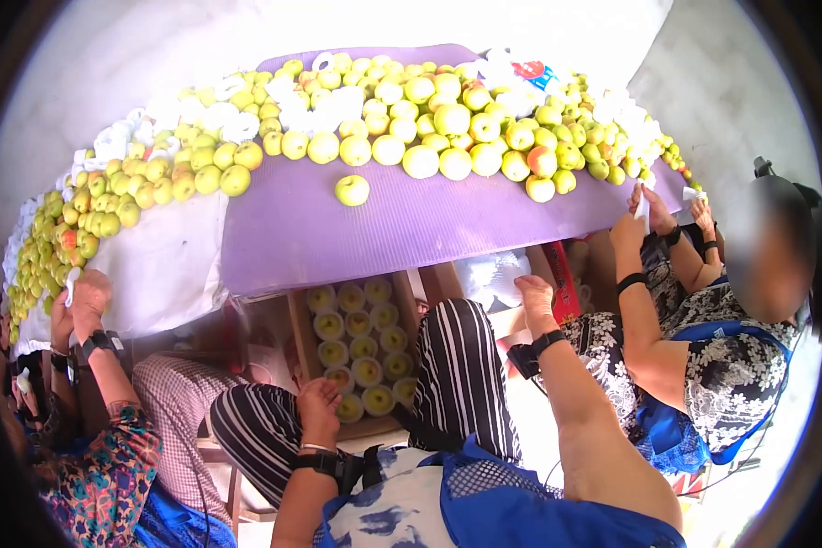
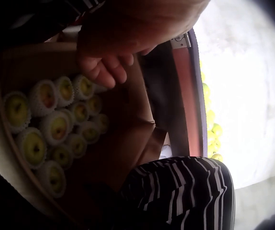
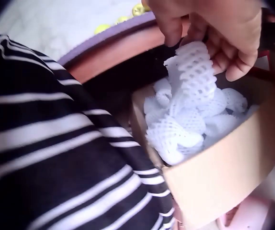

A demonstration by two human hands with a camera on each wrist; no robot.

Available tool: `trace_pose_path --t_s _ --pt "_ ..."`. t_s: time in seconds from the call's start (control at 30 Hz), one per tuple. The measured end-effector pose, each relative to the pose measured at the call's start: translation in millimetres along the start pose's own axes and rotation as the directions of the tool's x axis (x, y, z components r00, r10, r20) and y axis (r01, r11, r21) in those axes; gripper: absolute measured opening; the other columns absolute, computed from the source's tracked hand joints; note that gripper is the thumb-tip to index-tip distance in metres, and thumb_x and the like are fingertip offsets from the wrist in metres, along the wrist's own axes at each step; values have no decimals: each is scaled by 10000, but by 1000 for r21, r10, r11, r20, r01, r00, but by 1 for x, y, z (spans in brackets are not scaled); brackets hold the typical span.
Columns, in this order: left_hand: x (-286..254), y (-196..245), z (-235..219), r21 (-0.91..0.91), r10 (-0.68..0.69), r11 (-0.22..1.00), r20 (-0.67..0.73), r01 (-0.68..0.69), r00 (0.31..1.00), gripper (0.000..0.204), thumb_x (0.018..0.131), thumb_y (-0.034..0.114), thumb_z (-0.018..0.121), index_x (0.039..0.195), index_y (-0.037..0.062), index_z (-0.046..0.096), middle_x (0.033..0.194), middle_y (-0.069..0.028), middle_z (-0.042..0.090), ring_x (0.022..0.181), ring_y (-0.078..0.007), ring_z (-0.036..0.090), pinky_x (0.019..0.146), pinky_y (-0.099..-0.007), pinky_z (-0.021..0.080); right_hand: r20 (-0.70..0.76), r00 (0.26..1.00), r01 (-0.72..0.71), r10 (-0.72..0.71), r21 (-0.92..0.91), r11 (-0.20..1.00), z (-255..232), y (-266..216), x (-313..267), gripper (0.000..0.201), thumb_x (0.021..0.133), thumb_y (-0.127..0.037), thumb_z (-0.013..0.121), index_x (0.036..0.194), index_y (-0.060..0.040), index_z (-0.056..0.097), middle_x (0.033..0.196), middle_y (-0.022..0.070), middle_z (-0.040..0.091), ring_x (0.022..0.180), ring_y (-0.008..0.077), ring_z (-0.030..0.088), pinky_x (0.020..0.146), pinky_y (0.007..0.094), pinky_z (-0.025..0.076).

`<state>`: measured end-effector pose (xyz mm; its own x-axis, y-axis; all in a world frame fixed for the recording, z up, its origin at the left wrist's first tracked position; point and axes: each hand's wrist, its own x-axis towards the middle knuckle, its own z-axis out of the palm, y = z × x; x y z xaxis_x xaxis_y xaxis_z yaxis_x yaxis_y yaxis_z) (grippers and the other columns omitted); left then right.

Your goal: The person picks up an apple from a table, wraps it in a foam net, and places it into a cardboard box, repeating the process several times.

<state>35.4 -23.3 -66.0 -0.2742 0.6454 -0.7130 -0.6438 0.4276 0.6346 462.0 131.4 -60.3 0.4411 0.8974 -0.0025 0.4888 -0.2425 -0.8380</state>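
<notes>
My left hand [image 1: 320, 408] hangs with loosely curled fingers beside the cardboard box of apples; nothing shows in it. In the left wrist view the left hand [image 2: 123, 43] is over one side of that box. Inside, green-yellow apples [image 2: 58, 128] sit in rows, each in a white foam net. My right hand [image 1: 536, 300] is over a second box, right of my knee. Its thumb and fingers hold the upper end of a white foam net [image 3: 197, 72], which stands out of a heap of foam nets [image 3: 214, 117] in this carton [image 3: 223, 177].
A purple-covered table [image 1: 338, 233] lies ahead, with many loose apples [image 1: 452, 119] piled along its far side and one apple [image 1: 352, 190] nearer. White foam nets [image 1: 219, 114] lie among them. People with foam nets in hand sit on both sides. My striped knees [image 1: 461, 365] flank the apple box.
</notes>
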Motion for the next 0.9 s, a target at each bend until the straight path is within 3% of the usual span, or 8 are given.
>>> trace_pose_path --t_s 0.07,0.1,0.2,0.37,0.47,0.57,0.73,0.9 --pt "0 -2 0 6 9 1000 77 -9 997 154 817 201 508 914 81 518 845 -88 590 806 -220 557 712 -333 431 74 964 -261 257 472 842 -11 -37 -15 24 748 -32 588 754 -55 588 779 80 629 736 171 615 661 282 499" --pt "-2 -2 0 22 13 1000 147 -17 989 147 822 200 511 910 83 521 848 -94 596 810 -224 565 708 -331 438 79 966 -252 244 475 843 -15 -60 -27 24 748 -32 588 754 -55 588 779 80 629 736 171 615 661 282 499" --pt "-16 4 6 -72 34 997 336 -10 941 149 840 213 508 911 84 527 866 -102 610 823 -233 584 709 -337 451 373 928 -332 -19 847 415 -19 -152 -80 126 755 45 552 787 -75 534 758 64 604 676 158 593 626 290 498" --pt "-39 21 14 -195 200 975 573 -105 794 263 878 307 483 962 62 526 906 -89 614 792 -177 594 657 -271 457 434 853 -193 -289 778 599 54 -188 -150 207 745 101 503 854 -73 521 824 32 570 734 108 550 657 244 461" --pt "-41 21 8 -263 278 953 577 -148 768 306 877 345 482 981 60 526 900 -71 606 770 -157 579 629 -260 448 343 824 148 -451 638 756 111 -178 -187 274 731 62 519 982 -40 484 814 21 507 816 94 507 713 230 426" --pt "-47 21 7 -252 237 961 538 -113 809 274 872 315 490 1005 78 520 898 -34 593 820 -151 571 620 -265 451 536 789 -87 -300 581 809 132 -170 -213 287 741 18 527 1024 -12 488 841 42 526 831 110 516 747 245 429" --pt "-47 12 12 1 144 986 490 -165 860 209 869 207 445 1031 99 524 920 -6 596 840 -156 581 626 -302 463 558 741 34 -374 525 850 153 -137 -223 232 790 -16 501 1021 -3 501 908 38 558 797 75 518 710 227 433" --pt "-55 21 20 -200 -27 973 402 116 915 252 881 200 390 1081 124 523 987 -9 609 849 -152 591 687 -338 473 776 600 -456 -196 532 713 152 -140 -222 160 865 -138 502 964 -24 556 850 27 594 782 98 560 711 246 450"
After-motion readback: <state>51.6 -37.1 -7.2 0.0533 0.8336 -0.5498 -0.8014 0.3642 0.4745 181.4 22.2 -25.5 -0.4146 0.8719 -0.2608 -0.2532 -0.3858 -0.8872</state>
